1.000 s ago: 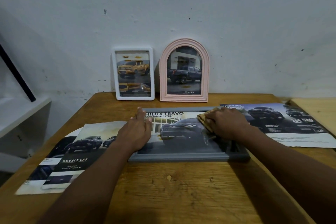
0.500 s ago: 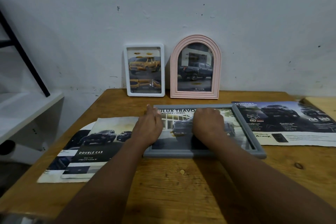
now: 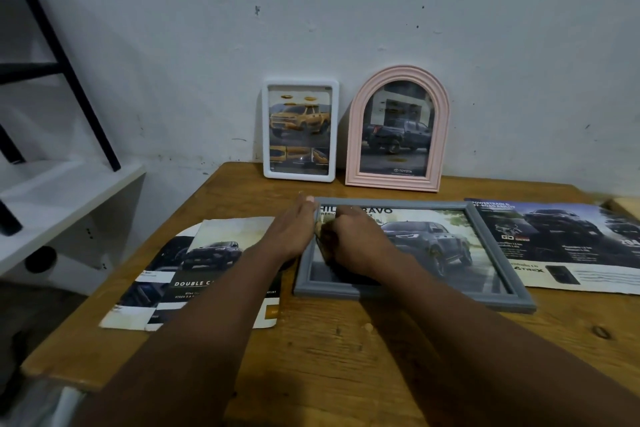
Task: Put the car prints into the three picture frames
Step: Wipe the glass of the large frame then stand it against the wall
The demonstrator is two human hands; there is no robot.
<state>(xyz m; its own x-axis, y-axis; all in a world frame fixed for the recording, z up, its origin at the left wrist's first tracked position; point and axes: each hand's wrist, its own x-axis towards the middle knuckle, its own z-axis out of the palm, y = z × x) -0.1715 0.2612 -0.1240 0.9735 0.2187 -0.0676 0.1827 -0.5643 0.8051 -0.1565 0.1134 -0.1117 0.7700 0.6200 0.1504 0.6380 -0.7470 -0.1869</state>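
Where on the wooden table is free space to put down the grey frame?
Bare wood runs along the table's near edge, in front of the grey frame and leaflets. The middle is crowded: left leaflet, frame, right leaflet. White frame and pink frame fill the back.

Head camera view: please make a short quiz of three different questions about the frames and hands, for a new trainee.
1. True or false: the pink arched frame lies flat on the table.
2. Which frame do both hands touch? A) white frame B) grey frame C) pink arched frame
3. Fill in: the right hand presses a brownish ____ on the grey frame's glass, while the left hand steadies its left edge.

Key:
1. False; it stands upright against the wall, beside the white frame.
2. B.
3. Cloth.
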